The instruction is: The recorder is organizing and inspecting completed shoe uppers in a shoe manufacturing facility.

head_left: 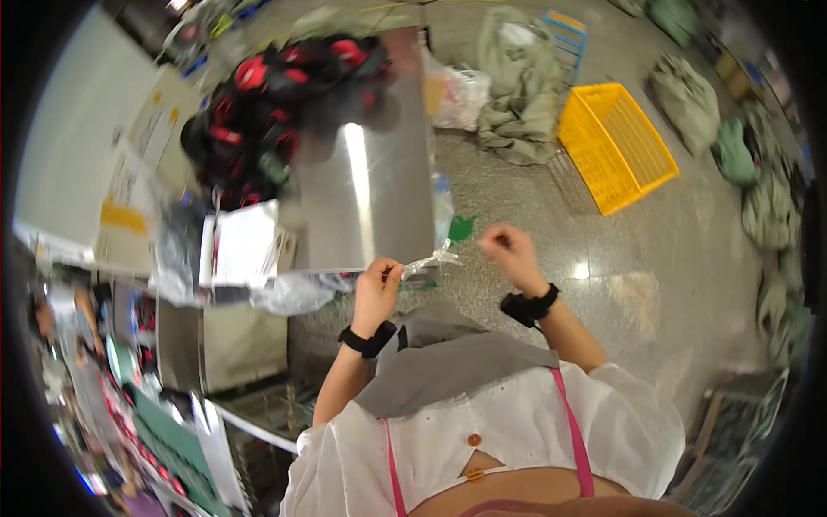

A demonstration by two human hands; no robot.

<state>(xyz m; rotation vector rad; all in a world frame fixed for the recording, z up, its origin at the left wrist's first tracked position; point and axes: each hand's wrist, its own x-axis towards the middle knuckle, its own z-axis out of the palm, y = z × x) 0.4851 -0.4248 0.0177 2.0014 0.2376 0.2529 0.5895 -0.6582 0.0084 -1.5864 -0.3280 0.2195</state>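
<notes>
My left hand (pixel 379 287) is closed at the near right corner of the metal table. Its thumb and fingers pinch a thin, whitish, shiny strip (pixel 420 264) that looks like plastic and sticks out to the right past the corner. To the right, my right hand (pixel 510 250) is raised over the floor, apart from the strip. Its fingers are curled together and slightly blurred, and I cannot make out whether anything is in them. Each wrist wears a black band. A green scrap (pixel 462 228) shows just beyond the strip's end.
The metal table (pixel 392 185) bears a heap of black and red items (pixel 284 99) and a stack of white papers (pixel 244 246). A yellow crate (pixel 616 146) lies on the floor at the right. Grey-green sacks (pixel 517 95) are around it. At lower left, people sit along a workbench.
</notes>
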